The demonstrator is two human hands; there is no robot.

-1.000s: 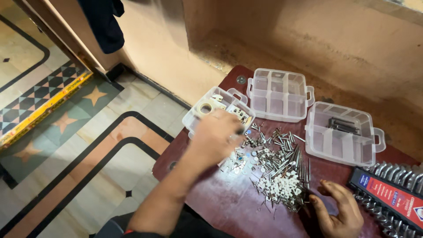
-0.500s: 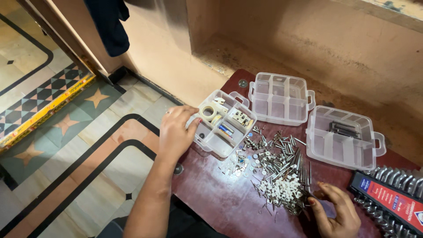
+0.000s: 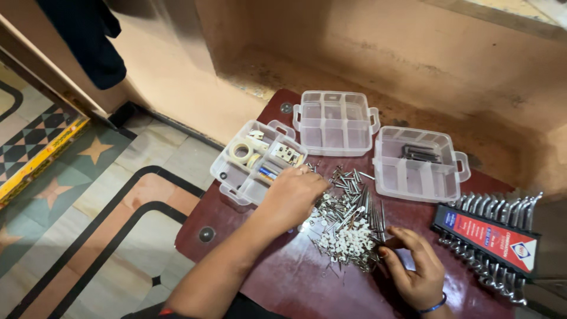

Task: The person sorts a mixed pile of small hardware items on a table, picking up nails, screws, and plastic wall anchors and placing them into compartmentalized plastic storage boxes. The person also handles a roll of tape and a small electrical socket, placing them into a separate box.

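The left hand [image 3: 292, 198] extends forward from the lower left, palm down, knuckles up, fingers curled into the near-left edge of the pile of screws and nails [image 3: 348, 221]. Its grip is hidden under the hand; whether it grasps a piece cannot be told. The right hand [image 3: 416, 269] rests at the pile's right edge, palm partly up, fingers loosely curled, thumb and forefinger tips at the metal pieces; its grip is released, with nothing visibly pinched. A blue band sits at the right wrist.

The pile lies at the middle of the dark red tabletop [image 3: 295, 283], with white plastic clips among the metal parts. Beyond it stand three clear compartment boxes: the left box [image 3: 255, 162] holds a tape roll and small fittings, the middle box [image 3: 335, 121] shows bare compartments, the right box [image 3: 418, 164] holds dark metal bars. A wrench set [image 3: 490, 239] in a red and black holder lies at the right.

Change from half a second earlier: the left hand has left the left box's outer wall and moved onto the pile. The right hand remains at the pile's right edge.
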